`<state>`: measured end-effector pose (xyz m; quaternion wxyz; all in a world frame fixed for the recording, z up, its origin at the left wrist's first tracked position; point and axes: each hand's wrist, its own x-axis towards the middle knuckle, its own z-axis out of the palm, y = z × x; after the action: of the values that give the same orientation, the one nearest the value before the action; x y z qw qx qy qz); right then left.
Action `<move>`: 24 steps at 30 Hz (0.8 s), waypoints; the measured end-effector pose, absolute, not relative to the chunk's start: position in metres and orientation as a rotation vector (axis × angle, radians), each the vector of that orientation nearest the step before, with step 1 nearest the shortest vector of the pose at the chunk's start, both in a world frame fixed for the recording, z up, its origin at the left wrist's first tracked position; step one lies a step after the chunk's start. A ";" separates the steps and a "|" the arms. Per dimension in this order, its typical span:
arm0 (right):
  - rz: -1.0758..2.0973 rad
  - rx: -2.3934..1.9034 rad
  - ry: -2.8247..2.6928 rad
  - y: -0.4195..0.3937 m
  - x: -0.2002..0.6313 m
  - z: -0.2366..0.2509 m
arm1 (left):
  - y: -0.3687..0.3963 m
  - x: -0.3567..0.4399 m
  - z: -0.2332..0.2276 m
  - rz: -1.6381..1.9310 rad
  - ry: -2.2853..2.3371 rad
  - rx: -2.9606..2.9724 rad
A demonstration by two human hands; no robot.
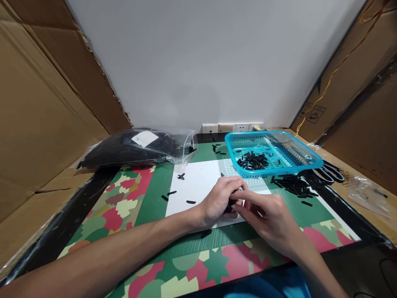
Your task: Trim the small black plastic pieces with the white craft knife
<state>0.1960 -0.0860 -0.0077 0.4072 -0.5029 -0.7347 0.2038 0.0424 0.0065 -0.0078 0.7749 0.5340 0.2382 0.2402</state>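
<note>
Cardboard walls flank your bench on both sides, and a plain white wall closes it off behind a row of sockets. Your two hands meet over the white sheet (198, 182) laid on the green, red and cream patterned mat (130, 203). Your left hand (218, 198) curls around a small black plastic piece (231, 203), and the fingertips of your right hand (269, 221) pinch in against it from the other side, so both grips are pressed onto that one part; most of it is hidden by your fingers, so its exact shape cannot be told.

Just beyond the grip sits a blue perforated plastic basket (305, 151) with a heap of short black rods inside, probably kept close so you can reach it easily. Right of the grip, a loose pile of black rods (293, 185) lies on the mat. Left of it, a few stray rods (181, 176) are scattered on the white sheet. Well off to the far left rests a clear zip bag (139, 145), glossy and packed with dark parts. Black-handled scissors (330, 171) lie past the basket.
</note>
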 end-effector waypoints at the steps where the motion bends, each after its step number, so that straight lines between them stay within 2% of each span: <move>1: 0.510 -1.259 -1.857 -0.086 0.196 -0.008 | 0.007 0.042 -0.008 0.512 0.512 1.149; 10: 0.451 -1.218 -1.645 -0.087 0.201 0.001 | 0.005 0.044 -0.010 0.523 0.496 1.054; 14: 0.665 -1.243 -1.433 -0.086 0.206 0.005 | 0.007 0.043 -0.008 0.515 0.499 1.052; 19: 1.080 -1.050 -1.042 -0.081 0.208 0.002 | 0.007 0.039 -0.004 0.434 0.466 1.025; 24: 1.192 -1.075 -0.988 -0.075 0.210 -0.002 | 0.007 0.038 -0.004 0.433 0.436 1.014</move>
<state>0.2100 -0.0753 -0.0015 0.5878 -0.4613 -0.4241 0.5117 0.0379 0.0065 -0.0041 0.8293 0.4778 0.2056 0.2042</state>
